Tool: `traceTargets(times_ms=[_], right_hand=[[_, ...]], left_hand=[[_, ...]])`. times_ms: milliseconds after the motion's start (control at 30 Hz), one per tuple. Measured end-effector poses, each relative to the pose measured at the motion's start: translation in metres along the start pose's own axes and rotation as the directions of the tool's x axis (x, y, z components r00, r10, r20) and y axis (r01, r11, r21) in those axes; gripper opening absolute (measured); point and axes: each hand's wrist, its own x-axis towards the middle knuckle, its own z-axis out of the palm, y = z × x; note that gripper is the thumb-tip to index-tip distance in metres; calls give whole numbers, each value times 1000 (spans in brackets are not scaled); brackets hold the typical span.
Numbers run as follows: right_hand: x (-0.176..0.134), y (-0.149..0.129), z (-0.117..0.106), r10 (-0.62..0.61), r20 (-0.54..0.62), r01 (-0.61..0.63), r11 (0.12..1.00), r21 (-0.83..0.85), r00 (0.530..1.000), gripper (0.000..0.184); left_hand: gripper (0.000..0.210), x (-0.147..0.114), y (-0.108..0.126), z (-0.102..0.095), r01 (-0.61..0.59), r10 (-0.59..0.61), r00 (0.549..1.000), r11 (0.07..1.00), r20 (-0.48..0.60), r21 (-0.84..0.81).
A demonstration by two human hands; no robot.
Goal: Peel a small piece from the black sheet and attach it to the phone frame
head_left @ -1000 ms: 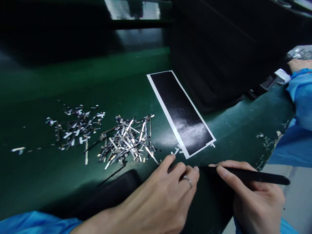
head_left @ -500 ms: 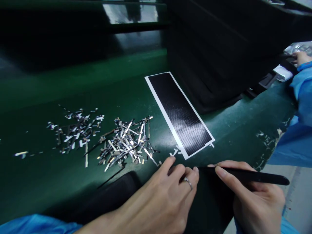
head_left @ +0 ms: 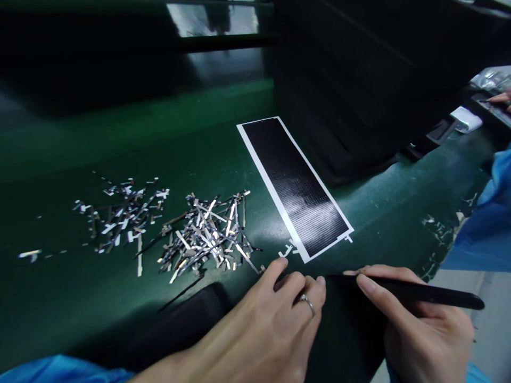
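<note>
Barely anything moved since a second ago: your right hand stayed pinched on the black tweezers, tip beside your left hand, fingers loosely spread, holding nothing, near the black sheet's corner. Green mat lay open rightward; scrap strips crowded the left.

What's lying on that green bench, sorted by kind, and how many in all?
Black sheet with white border: 1
Heaps of silvery strips: 2
Black tweezers, in the right hand: 1
Total: 4
</note>
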Motion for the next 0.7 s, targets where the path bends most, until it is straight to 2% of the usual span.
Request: traceTargets(times_ms=[267,433,600,700], right_hand=[[-1,2,-1,58,-12,-57,997,57,998,5],[-1,2,-1,34,-6,-34,999,43,999,5],[-1,3,-1,5,9,-6,999,39,1000,3],[-2,6,-1,-11,29,11,1000,26,1000,4]], left_hand=[[27,-4,1,0,-16,17,999,1000,46,-14],[25,-3,0,-2,-4,7,997,999,77,-37],[23,7,0,-15,-2,8,990,999,143,-41],[23,9,2,-26,55,-55,993,998,108,8]])
